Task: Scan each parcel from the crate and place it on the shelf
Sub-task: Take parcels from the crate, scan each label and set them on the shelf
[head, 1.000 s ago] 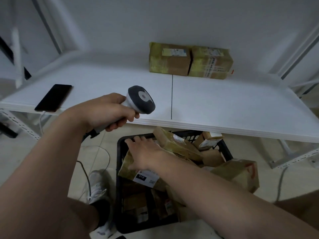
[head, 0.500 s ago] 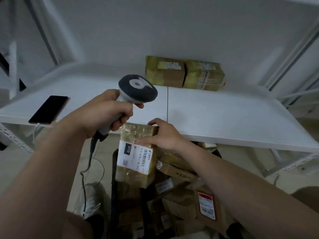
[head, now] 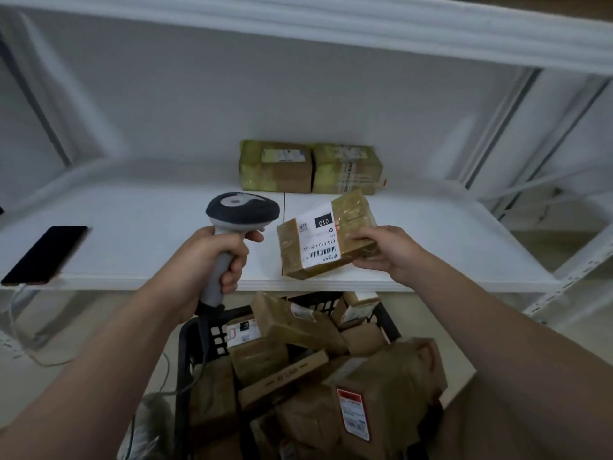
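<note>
Over the white shelf (head: 132, 237): left hand (head: 212, 260), grip around the upright scanner (head: 242, 210); right hand (head: 384, 252), grip on a tilted parcel (head: 318, 242).

Crate (head: 184, 376) cut off below; print on 2 rear parcels (head: 275, 167) likely illegible.

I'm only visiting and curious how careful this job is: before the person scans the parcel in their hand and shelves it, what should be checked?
1. Grip on the parcel: the right hand holds one end, ok.
2. The barcode label uncovered and facing up: ok.
3. The scanner gripped in the left hand: ok.
4. Scanner aimed at the barcode: cannot tell.
5. Bare shelf in front of the back parcels: ok.
6. The phone at the shelf's left end, apart from that spot: ok.
</note>
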Available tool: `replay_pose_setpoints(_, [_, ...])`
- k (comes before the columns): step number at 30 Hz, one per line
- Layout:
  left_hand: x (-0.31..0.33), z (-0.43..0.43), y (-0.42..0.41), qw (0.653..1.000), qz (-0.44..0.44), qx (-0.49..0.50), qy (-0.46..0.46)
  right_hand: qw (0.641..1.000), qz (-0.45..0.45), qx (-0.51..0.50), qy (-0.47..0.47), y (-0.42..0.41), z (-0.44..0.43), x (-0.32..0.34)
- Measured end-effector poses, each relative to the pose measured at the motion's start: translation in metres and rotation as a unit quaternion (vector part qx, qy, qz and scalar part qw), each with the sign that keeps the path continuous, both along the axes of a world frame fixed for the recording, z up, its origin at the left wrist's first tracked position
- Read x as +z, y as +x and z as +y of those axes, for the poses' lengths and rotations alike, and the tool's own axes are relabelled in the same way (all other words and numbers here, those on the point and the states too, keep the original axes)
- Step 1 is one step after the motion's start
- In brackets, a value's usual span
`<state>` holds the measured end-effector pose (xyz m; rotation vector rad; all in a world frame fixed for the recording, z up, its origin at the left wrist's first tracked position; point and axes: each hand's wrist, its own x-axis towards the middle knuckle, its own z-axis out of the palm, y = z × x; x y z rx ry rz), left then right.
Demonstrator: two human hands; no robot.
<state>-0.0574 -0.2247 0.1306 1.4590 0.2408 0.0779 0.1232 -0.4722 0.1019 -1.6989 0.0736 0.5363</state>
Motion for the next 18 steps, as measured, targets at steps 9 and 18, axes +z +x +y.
replay_pose_setpoints(9, [-0.017,-0.032,0.014,0.996,0.01,-0.003,-0.091,0.998,0.009,-0.037,0.059,0.038,-0.021,-0.016])
replay_pose_setpoints(18, [-0.032,-0.055,0.038,0.994,0.036,0.008,-0.104,0.997,-0.032,-0.028,0.065,0.061,-0.005,-0.019])
